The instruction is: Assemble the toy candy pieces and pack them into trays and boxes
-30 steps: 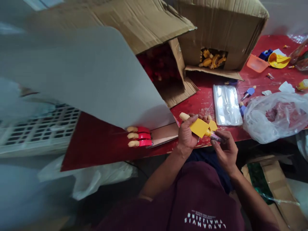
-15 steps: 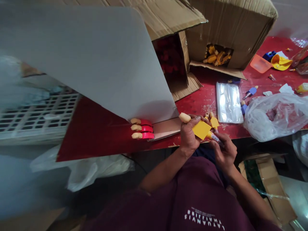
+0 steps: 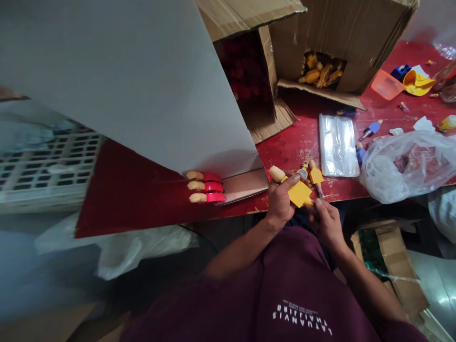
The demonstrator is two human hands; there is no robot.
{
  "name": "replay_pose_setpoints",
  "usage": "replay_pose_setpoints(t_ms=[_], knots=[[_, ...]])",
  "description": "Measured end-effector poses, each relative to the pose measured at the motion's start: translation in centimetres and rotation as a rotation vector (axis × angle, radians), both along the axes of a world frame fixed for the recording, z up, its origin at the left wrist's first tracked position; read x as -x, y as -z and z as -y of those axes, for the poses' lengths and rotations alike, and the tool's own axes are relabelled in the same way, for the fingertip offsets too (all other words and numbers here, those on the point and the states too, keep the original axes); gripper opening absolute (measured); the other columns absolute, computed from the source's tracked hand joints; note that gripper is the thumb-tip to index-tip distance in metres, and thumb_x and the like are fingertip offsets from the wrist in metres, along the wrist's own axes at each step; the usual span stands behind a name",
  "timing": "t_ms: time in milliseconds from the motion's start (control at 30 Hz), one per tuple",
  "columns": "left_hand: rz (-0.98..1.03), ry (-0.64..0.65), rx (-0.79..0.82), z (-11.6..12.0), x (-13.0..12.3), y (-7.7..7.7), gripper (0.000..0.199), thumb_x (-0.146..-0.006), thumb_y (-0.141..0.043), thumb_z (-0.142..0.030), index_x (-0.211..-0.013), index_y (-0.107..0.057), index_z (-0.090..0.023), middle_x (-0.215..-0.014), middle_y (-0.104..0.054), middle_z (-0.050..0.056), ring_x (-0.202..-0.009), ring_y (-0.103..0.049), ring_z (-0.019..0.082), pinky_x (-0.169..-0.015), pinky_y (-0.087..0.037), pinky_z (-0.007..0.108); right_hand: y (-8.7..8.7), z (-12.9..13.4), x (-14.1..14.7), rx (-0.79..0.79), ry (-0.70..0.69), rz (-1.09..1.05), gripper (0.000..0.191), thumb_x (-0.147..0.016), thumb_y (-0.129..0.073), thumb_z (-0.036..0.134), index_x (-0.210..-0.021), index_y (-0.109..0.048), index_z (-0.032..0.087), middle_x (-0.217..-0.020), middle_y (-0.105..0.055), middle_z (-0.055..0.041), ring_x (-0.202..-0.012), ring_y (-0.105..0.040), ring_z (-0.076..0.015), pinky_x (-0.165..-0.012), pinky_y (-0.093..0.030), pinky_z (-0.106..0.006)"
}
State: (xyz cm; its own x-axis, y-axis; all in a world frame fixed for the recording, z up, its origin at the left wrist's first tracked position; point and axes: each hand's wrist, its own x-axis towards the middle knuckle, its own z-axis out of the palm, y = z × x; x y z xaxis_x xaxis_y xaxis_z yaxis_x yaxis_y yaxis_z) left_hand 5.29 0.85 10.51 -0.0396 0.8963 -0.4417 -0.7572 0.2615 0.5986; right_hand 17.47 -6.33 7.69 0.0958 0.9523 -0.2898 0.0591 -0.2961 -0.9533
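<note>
Head view: one yellow piece (image 3: pixel 299 194), flat-bodied with a pale rounded end, is held above the front edge of the red surface (image 3: pixel 285 147); it is clamped in the left hand (image 3: pixel 280 204), thumb laid over it. The right hand (image 3: pixel 329 223) is drawn in close, its fingertips brought to the narrow lower end; whether anything is pinched there cannot be told. The step in hand is judged to be close handling of that narrow end; for such work, a steady left grip and fine right fingertip control are called for. Beyond the hands, one yellow figure (image 3: pixel 316 175) is laid on the surface. Containers: one cardboard box (image 3: pixel 331 28), with a cut opening in which yellow pieces (image 3: pixel 322 76) are heaped; one carton (image 3: pixel 270 61), open-sided, in which red contents (image 3: pixel 245 71) are dimly seen; one clear plastic bag (image 3: pixel 395 180), crumpled, its contents not identifiable; one orange tray (image 3: pixel 387 86), tilted, with yellow and blue items beside it. Also listed: clear plastic sleeves (image 3: pixel 338 147), laid flat; three red pieces (image 3: pixel 214 187), set in a row beside a cardboard strip (image 3: pixel 245 186); one white grid crate (image 3: pixel 46 173), placed at the far left.
</note>
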Motion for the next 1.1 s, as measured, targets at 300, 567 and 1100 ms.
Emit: replay_pose_setpoints(t_ms=[300, 567, 1100], knots=[[0.001, 0.013, 0.054, -0.3, -0.1, 0.7, 0.037, -0.056, -0.082, -0.027, -0.077, -0.053, -0.019, -0.064, -0.067, -0.003, -0.061, -0.07, 0.018, -0.063, -0.055, 0.029, 2.0, 0.8, 0.3, -0.387, 0.097, 0.371, 0.04, -0.082, -0.074, 0.053, -0.104, -0.069, 0.02, -0.095, -0.074, -0.0082, -0.082, -0.069, -0.0207, -0.075, -0.058, -0.033], [-0.011, 0.088, 0.036, -0.2, 0.7, 1.5, 0.037, -0.056, -0.083, -0.029, -0.078, -0.055, -0.018, -0.065, -0.067, -0.002, -0.059, -0.069, 0.018, -0.06, -0.053, 0.028, 0.3, 1.0, 1.7, 0.251, 0.031, -0.405, 0.044, -0.083, -0.071, 0.061, -0.085, -0.055, 0.02, -0.055, -0.044, 0.0094, -0.039, -0.022, -0.0035, -0.036, -0.021, -0.017], [-1.27, 0.295, -0.618, 4.8, 3.8, 9.1, 0.073, -0.088, -0.059, -0.037, -0.155, -0.037, -0.018, -0.136, -0.06, 0.018, -0.124, -0.058, 0.033, -0.109, -0.044, 0.048, 3.1, -1.4, 1.9, -0.437, -0.248, 0.56, 0.028, -0.091, -0.068, 0.041, -0.108, -0.066, 0.019, -0.095, -0.068, -0.0055, -0.085, -0.063, -0.0208, -0.078, -0.054, -0.036]])
